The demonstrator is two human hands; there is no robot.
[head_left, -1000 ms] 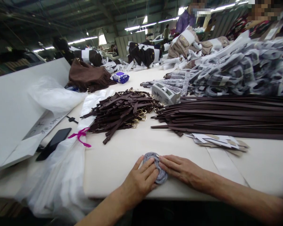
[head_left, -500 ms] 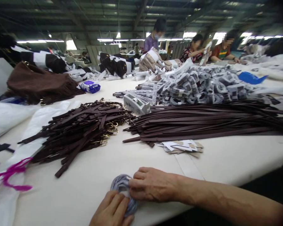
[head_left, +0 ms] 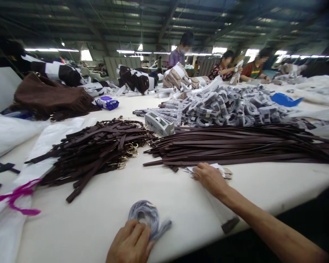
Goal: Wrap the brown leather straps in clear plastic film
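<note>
1. At the near edge of the white table [head_left: 98, 215] we see the left hand [head_left: 130, 243] resting on a grey coil [head_left: 147, 216] of cord.
2. Left fingers lie together, lightly bent, pressing the coil's near side flat. They are not wrapped round it.
3. The coil lies flat on the table at bottom centre, with its loose tail sticking out to the right.
4. The right hand [head_left: 210, 178] is stretched forward, well apart from the coil, palm down.
5. Right fingers are spread flat, with the tips touching a small stack of paper tags [head_left: 225, 171]. We see no pinch.
6. The tags sit just beside the near edge of a long row of dark brown straps [head_left: 235, 144].
7. To the left is a heap of short brown straps [head_left: 98, 149] with gold clasps.
8. A tape dispenser [head_left: 159, 125] stands behind the two strap piles.
9. Further back is a mound of wrapped grey coils [head_left: 230, 106].
10. A pink ribbon [head_left: 15, 199] lies at far left.
11. Other people sit at the far side of the table.
</note>
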